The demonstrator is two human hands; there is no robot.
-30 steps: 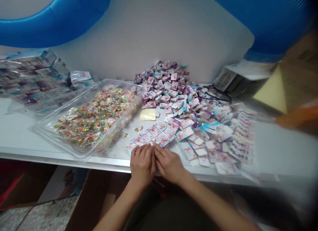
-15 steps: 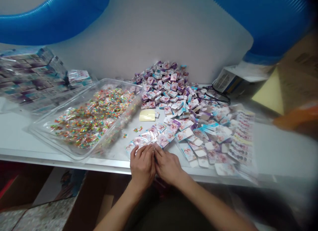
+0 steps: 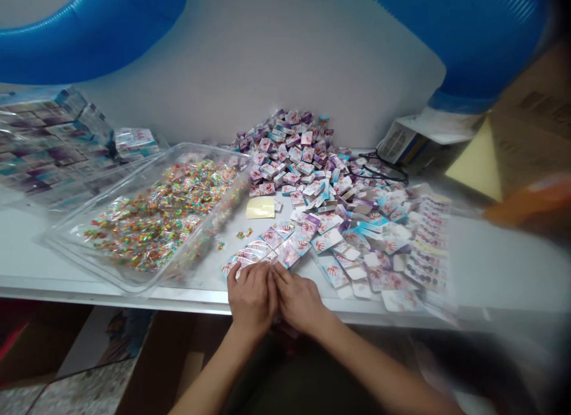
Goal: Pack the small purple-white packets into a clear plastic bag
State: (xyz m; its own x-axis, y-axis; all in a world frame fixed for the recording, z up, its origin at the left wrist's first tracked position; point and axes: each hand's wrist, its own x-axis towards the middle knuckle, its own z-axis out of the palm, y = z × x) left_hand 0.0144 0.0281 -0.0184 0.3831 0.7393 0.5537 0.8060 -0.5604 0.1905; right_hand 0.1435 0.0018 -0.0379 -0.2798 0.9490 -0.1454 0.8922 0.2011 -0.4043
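At the table's front edge, my left hand point(image 3: 253, 297) and my right hand point(image 3: 300, 299) are pressed together, fingers closed on the near end of a clear plastic bag point(image 3: 250, 252). The bag lies flat, and small printed boxes with a red hand picture sit in rows inside it. My fingers hide the exact spot they pinch. Just beyond the bag are small packets of coloured beads point(image 3: 244, 233) and a yellow paper slip point(image 3: 260, 207). To the right, touching or close to the bag, spread several flattened, partly open cartons point(image 3: 335, 271).
A clear plastic tray point(image 3: 96, 204) filled with bead packets stands on the left. Behind it are wrapped stacks of boxes point(image 3: 49, 135). A heap of small folded boxes point(image 3: 294, 144) rises at the back. Sticker sheets point(image 3: 428, 242) lie at right, near a cardboard box point(image 3: 530, 123). Blue inflated rings point(image 3: 107, 34) hang above.
The whole view has shifted slightly, so things appear a little further left. My hands stay together at the near end of the bag.
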